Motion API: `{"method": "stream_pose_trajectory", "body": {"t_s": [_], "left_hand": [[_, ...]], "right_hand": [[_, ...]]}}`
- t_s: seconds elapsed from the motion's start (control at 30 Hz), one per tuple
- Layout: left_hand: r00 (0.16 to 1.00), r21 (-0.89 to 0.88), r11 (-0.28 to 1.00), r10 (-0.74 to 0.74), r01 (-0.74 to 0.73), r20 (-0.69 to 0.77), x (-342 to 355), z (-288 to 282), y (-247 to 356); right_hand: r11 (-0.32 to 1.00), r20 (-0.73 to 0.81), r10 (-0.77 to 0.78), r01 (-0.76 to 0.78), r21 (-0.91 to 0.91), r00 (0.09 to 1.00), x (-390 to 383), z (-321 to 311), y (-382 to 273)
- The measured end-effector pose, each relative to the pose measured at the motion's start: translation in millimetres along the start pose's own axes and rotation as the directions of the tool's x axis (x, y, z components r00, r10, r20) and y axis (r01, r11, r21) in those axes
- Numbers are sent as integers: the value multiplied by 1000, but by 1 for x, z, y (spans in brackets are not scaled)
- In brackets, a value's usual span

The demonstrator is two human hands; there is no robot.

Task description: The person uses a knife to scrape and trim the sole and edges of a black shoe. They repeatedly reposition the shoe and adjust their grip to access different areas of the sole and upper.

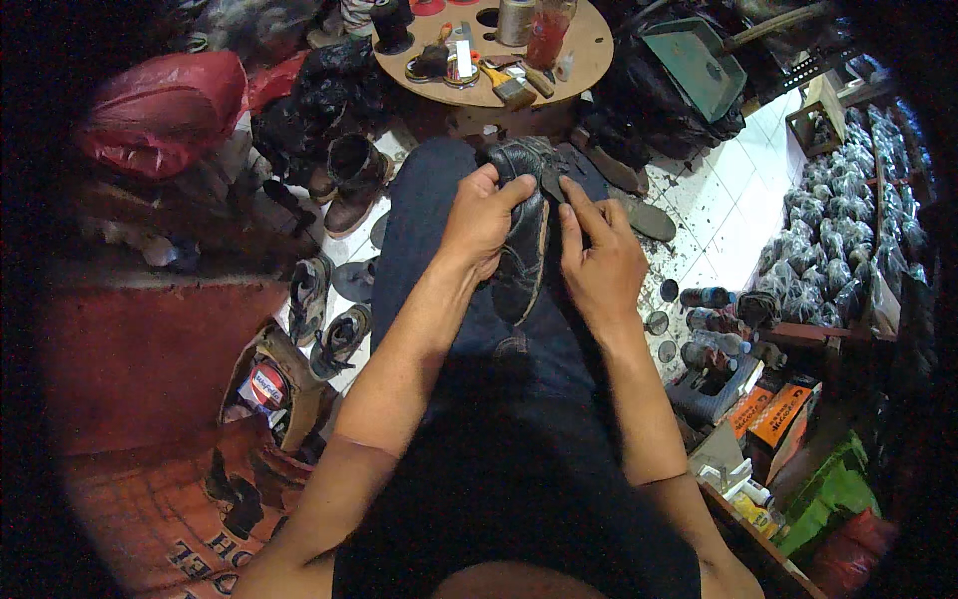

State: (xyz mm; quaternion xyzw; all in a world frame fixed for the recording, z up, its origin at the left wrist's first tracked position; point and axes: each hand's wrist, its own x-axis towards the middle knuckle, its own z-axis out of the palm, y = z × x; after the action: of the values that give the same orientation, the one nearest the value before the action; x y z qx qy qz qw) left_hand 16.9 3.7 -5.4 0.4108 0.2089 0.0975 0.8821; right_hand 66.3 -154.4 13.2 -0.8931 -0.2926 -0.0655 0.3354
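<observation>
Resting on the person's lap, a black leather shoe (523,232) is gripped by the left hand (481,220) and pinched at its upper edge by the right hand (600,262), with a round wooden table (589,45) beyond, brown boots (349,185) left, and two orange boxes (770,411) near right.

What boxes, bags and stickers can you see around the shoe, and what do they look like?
Orange boxes: on the floor at the right, flat, with dark print.
Green bag: lower right, crumpled and bright.
Red plastic bag: upper left, puffy and shiny.
Round label: lower left, red, white and blue, on a brown bag.
Brown sack: bottom left, with black printing.
</observation>
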Motion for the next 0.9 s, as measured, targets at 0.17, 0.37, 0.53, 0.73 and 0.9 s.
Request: {"method": "stream_pose_trajectory", "body": {"t_s": [0.17, 0.37, 0.53, 0.73, 0.9], "left_hand": [[992, 92, 988, -119, 122, -34, -18, 0, -5], [1000, -40, 999, -2, 2, -2, -2, -6, 0], [992, -64, 994, -83, 89, 93, -3, -15, 8], [954, -91, 975, -174, 201, 244, 9, -30, 14], [952, -131, 967, -183, 219, 246, 14, -31, 16]], "right_hand": [[962, -213, 246, -213, 169, 946, 115, -25, 39], [939, -21, 90, -77, 335, 996, 96, -33, 55], [908, 341, -142, -14, 418, 929, 80, -14, 35], [774, 407, -523, 219, 594, 749, 126, -20, 31], [735, 347, -573, 277, 619, 743, 130, -6, 38]]}}
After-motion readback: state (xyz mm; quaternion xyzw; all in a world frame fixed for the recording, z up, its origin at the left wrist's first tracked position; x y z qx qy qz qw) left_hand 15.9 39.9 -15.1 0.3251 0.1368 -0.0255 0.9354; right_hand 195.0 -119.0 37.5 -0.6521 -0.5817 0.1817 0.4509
